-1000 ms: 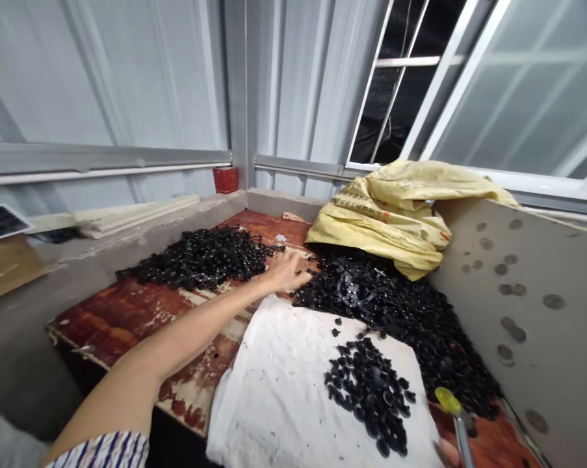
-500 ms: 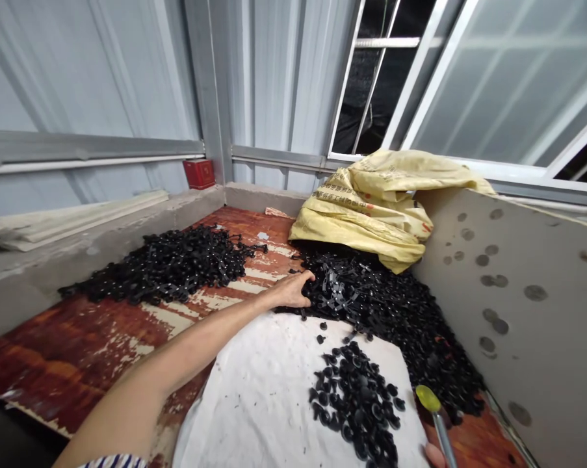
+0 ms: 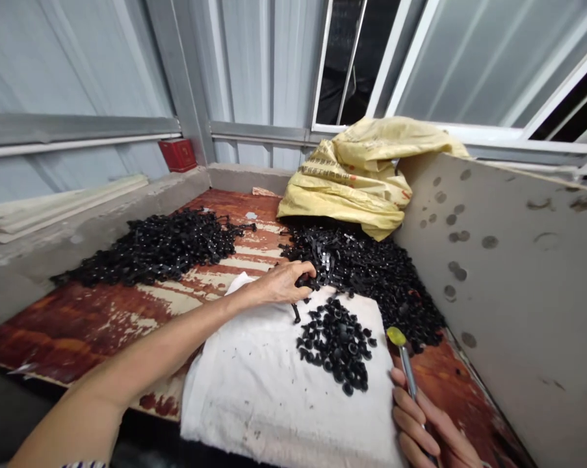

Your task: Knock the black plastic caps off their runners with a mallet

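Note:
My left hand point(image 3: 289, 283) is curled around some small black plastic parts point(image 3: 303, 281), at the near edge of the large dark heap point(image 3: 371, 273). A thin black piece point(image 3: 296, 314) hangs or lies just below its fingers; I cannot tell which. On the white cloth point(image 3: 254, 383) under that hand lies a smaller pile of black round-headed pieces point(image 3: 339, 341). My right hand point(image 3: 427, 422), at the cloth's right edge, grips the metal handle of what looks like a small hammer with a round yellow face point(image 3: 396, 336).
Another heap of black parts point(image 3: 161, 247) lies to the left on the worn red-brown board point(image 3: 98, 318). A yellow woven sack point(image 3: 346, 179) slumps over the back of the right heap. A stained grey panel point(image 3: 508, 292) borders the right side. A red tin point(image 3: 177, 155) stands in the far corner.
My left hand has drawn back from the heap to above the cloth's far edge, with black parts in it. The right hand has come into fuller view with the hammer.

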A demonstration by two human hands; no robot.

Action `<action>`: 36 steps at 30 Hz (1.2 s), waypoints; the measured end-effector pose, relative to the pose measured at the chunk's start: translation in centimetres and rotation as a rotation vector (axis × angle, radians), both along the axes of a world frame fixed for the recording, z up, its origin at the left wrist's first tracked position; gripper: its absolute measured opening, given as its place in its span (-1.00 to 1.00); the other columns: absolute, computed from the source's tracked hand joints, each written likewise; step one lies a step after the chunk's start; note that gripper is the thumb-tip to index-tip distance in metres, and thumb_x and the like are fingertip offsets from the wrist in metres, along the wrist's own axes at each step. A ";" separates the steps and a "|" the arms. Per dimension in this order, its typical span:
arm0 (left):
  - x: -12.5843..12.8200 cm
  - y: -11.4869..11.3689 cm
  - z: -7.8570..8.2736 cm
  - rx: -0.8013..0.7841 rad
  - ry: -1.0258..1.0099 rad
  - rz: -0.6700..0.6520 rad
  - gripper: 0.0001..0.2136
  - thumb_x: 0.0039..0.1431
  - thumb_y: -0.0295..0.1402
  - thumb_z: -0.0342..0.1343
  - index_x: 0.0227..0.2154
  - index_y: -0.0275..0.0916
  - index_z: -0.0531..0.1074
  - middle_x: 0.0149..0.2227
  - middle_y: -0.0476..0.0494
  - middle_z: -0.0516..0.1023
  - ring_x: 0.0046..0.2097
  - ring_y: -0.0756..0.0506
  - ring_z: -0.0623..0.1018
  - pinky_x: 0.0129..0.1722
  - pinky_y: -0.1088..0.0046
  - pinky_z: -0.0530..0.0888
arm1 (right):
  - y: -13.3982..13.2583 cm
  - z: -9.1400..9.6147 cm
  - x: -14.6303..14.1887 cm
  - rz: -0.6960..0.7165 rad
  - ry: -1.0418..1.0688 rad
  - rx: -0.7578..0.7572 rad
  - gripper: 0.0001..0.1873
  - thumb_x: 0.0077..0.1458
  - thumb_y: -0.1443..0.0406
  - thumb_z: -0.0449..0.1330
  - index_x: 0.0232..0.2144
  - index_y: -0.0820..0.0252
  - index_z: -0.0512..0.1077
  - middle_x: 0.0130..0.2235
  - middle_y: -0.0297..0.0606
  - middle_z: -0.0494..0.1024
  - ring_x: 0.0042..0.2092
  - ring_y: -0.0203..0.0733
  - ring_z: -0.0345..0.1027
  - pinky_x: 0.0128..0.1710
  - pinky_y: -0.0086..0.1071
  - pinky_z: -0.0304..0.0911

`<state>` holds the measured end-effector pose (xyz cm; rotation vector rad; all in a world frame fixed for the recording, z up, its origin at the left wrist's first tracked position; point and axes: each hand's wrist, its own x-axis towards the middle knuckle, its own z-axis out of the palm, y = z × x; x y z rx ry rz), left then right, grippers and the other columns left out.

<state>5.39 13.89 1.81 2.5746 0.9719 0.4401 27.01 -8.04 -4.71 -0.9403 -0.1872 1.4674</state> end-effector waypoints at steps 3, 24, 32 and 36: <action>-1.2 -1.2 0.0 -0.061 0.044 -0.092 -0.64 0.12 -0.36 0.05 0.01 -0.19 0.37 -0.08 -0.16 0.52 -0.06 -0.15 0.51 -0.04 0.31 0.42 | 0.0 0.6 -0.3 -0.046 0.006 -0.030 -0.49 -0.36 0.25 0.57 -0.31 0.30 0.55 -0.60 -0.60 0.14 -0.66 -0.59 -0.10 -0.84 -0.72 0.02; -2.4 -4.6 -2.7 0.511 0.153 0.113 -0.73 0.24 -0.44 0.03 -0.01 -0.27 0.37 0.11 -0.38 0.35 0.18 -0.32 0.31 0.08 0.02 0.36 | -0.5 0.2 0.4 0.012 0.143 0.106 -0.65 -0.11 0.39 0.43 -0.23 0.35 0.47 -0.54 -0.54 0.27 -0.65 -0.55 0.07 -0.80 -0.72 0.13; -1.0 1.0 -3.7 0.409 0.121 0.176 -0.76 0.24 -0.55 -0.08 -0.10 -0.24 0.39 -0.04 -0.23 0.41 -0.03 -0.15 0.45 -0.16 0.33 0.46 | -0.8 0.4 0.3 -0.007 0.117 0.017 -0.64 -0.10 0.37 0.43 -0.21 0.30 0.47 -0.53 -0.55 0.21 -0.66 -0.56 0.04 -0.80 -0.73 0.12; -0.3 1.8 -3.3 0.419 0.050 0.043 -0.81 0.31 -0.45 -0.10 -0.14 -0.30 0.39 -0.07 -0.28 0.44 0.01 -0.19 0.41 -0.01 0.20 0.41 | -0.6 0.4 0.3 -0.016 0.099 -0.001 -0.65 -0.09 0.35 0.42 -0.21 0.25 0.48 -0.54 -0.55 0.20 -0.66 -0.56 -0.01 -0.81 -0.75 0.08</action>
